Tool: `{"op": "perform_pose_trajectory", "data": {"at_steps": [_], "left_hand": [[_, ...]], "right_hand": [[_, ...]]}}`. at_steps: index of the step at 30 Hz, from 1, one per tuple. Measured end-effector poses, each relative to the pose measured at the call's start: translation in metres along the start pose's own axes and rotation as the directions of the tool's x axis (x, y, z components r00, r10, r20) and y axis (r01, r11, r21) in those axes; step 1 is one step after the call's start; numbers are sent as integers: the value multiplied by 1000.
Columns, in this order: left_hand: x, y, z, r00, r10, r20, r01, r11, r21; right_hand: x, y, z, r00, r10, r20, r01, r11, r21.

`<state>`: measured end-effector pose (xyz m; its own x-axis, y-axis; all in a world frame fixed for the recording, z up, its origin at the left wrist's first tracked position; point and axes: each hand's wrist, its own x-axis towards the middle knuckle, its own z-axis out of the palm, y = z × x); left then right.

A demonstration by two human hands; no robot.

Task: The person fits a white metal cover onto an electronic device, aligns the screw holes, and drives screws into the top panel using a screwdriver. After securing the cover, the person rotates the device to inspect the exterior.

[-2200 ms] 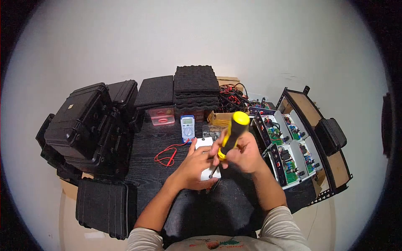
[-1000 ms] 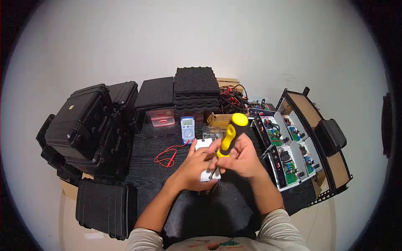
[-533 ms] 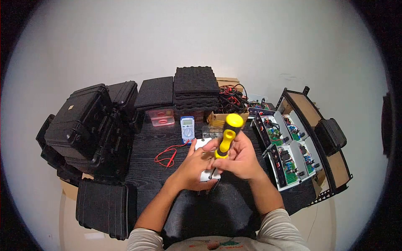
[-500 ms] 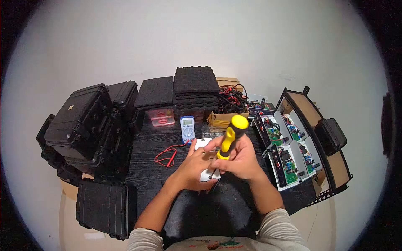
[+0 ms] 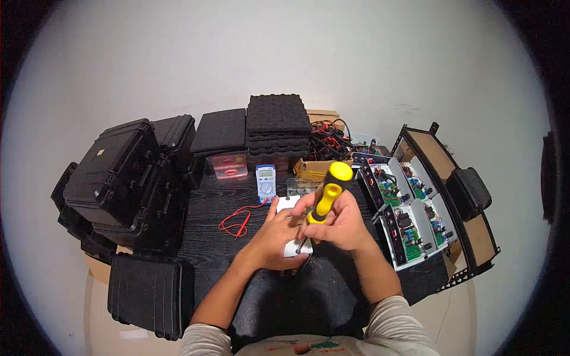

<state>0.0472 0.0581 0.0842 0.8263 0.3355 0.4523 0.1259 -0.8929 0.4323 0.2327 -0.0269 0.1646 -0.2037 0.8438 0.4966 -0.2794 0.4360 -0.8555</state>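
My right hand is closed around a yellow and black screwdriver, its cap tilted up toward me. The screwdriver's thin shaft runs down to the near end of a white box, meeting it at a dark round spot that looks like a screw hole. Wrapped round the box from the left is my left hand, its fingers partly hidden behind my right hand. Just beyond the box lies a blue and white multimeter, with a red test lead curling to its left.
Black hard cases are stacked on the left. Black foam sheets and a cardboard box of cables stand at the back. On the right are open white housings with circuit boards, beside a black-framed rack.
The screwdriver handle has turned a little in my right hand and its shaft leans slightly more. My left hand and the white box stay almost where they were.
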Motion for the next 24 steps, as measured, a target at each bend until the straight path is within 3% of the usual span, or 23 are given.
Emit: {"op": "perform_pose_trajectory", "data": {"at_steps": [2,5,8,9,12,14,18,22,24], "left_hand": [[0,1,0,1000,28,-13,-28,999,21],[-1,2,-1,997,54,-47,-54,999,4],[0,3,-4,998,51,-39,-51,999,8],[1,3,-4,998,49,-30,-48,999,17],[-1,3,-2,999,35,-12,-34,999,17],[-1,4,-2,999,44,-15,-43,998,34],[-1,0,-1,998,57,-23,-56,998,38],[0,2,-2,999,24,-23,-24,999,27],[0,2,-2,1000,7,20,-8,999,37]], "right_hand": [[1,7,-4,999,-51,5,52,998,-44],[-1,6,-14,996,80,43,-85,990,110],[-1,6,-23,989,83,125,-80,996,-30],[-1,-2,-12,995,85,56,-84,996,-26],[1,9,-4,994,-88,-70,83,994,-77],[2,11,-6,995,-94,-33,92,994,-62],[2,10,-22,996,37,79,-49,986,158],[2,2,-11,996,94,-4,-94,995,34],[5,-4,-11,996,82,29,-83,996,35]]}}
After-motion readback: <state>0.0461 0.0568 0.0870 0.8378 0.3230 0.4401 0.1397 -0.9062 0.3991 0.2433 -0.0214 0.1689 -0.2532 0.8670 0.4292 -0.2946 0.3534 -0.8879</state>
